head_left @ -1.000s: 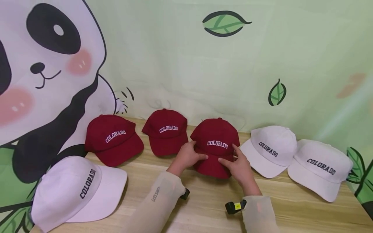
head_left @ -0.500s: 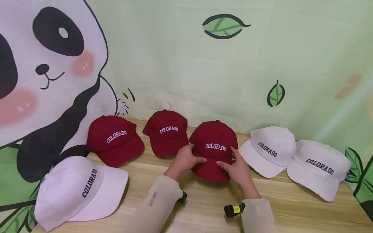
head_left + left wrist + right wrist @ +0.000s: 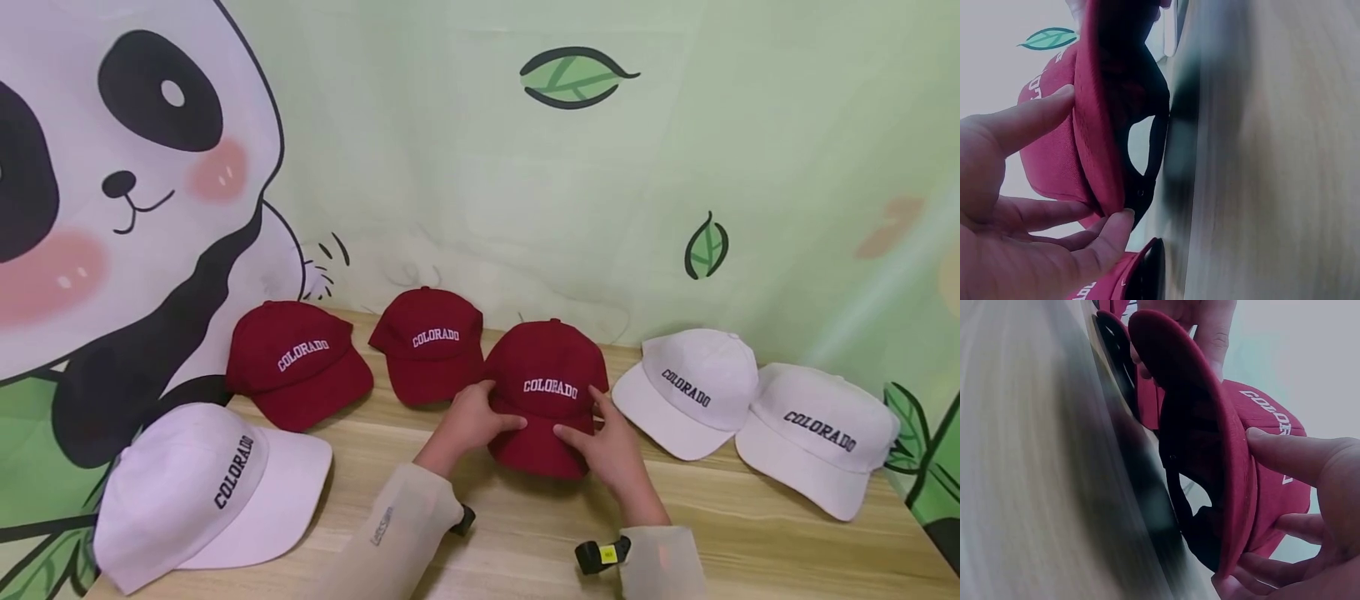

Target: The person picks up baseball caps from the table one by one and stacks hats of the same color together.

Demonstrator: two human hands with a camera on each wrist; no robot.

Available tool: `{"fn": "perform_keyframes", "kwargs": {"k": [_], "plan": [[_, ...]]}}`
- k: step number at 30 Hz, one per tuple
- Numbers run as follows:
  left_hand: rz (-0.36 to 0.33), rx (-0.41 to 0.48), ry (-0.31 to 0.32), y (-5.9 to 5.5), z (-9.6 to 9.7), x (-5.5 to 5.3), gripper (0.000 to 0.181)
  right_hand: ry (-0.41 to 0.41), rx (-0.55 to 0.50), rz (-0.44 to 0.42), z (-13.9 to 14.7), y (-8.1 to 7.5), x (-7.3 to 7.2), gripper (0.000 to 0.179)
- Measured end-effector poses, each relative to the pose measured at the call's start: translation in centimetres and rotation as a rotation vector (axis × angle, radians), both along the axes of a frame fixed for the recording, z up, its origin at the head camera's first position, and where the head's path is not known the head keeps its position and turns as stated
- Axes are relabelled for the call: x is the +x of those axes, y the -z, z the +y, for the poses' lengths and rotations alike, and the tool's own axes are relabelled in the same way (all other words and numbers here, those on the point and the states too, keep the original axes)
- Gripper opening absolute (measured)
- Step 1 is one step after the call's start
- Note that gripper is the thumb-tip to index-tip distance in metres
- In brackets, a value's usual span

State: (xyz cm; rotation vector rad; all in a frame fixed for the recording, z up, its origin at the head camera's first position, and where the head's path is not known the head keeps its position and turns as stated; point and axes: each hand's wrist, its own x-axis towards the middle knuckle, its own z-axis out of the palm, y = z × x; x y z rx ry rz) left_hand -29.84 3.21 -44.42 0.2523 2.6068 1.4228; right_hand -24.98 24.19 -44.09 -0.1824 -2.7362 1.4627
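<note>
Beige sleeves (image 3: 408, 512) reach in between 5 and 7 o'clock over the table (image 3: 525, 550), 1 camera (image 3: 592, 557) at each wrist. These hours run round the held cap (image 3: 546, 404), which is red and just right of the middle. Nearest of the rest, 1 white cap (image 3: 210, 492) lies between 8 and 9 o'clock. The left hand (image 3: 474, 419) at 8 o'clock and the right hand (image 3: 615, 442) at 4 are partly curled, each pinching a side of the brim, thumb on top. The brim, clear of the table, points to 6 o'clock; whether the back touches wood, I cannot tell. Farther off, a 2nd white cap (image 3: 817, 442) and a 3rd white cap (image 3: 686, 400) lie around 3 o'clock, a 2nd red cap (image 3: 292, 375) at 9, a 3rd red cap (image 3: 431, 337) near 10. Behind hangs a green backdrop (image 3: 420, 167).
</note>
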Motion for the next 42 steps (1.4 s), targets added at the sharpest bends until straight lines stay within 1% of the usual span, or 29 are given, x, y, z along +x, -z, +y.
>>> {"fn": "perform_keyframes", "kwargs": {"k": [4, 10, 14, 18, 24, 30, 37, 42], "plan": [[0.008, -0.005, -0.003, 0.1, -0.3, 0.3, 0.082, -0.002, 0.014, 0.016, -0.3, 0.0, 0.2, 0.087], [0.011, -0.003, 0.005, -0.1, -0.9, 0.9, 0.083, -0.021, 0.072, 0.039, -0.7, -0.5, 0.8, 0.086], [0.030, -0.016, 0.001, -0.1, -1.4, 1.2, 0.083, -0.044, 0.106, 0.044, -1.0, -0.6, 1.1, 0.083], [0.052, -0.032, 0.008, -0.2, -1.8, 1.6, 0.082, -0.054, 0.115, 0.046, -1.2, -0.6, 1.3, 0.082], [0.034, -0.016, 0.009, -0.6, -2.3, 2.2, 0.082, -0.070, 0.100, 0.063, -1.4, -0.7, 1.6, 0.081], [0.021, -0.007, 0.010, -0.9, -2.7, 2.4, 0.082, -0.084, 0.108, 0.070, -1.5, -0.9, 1.9, 0.079], [0.034, -0.016, 0.012, -1.2, -3.0, 2.7, 0.079, -0.087, 0.149, 0.079, -1.6, -1.1, 2.3, 0.078], [0.035, -0.026, 0.008, -1.3, -3.1, 2.8, 0.079, -0.096, 0.152, 0.084, -1.6, -1.3, 2.7, 0.078]]}}
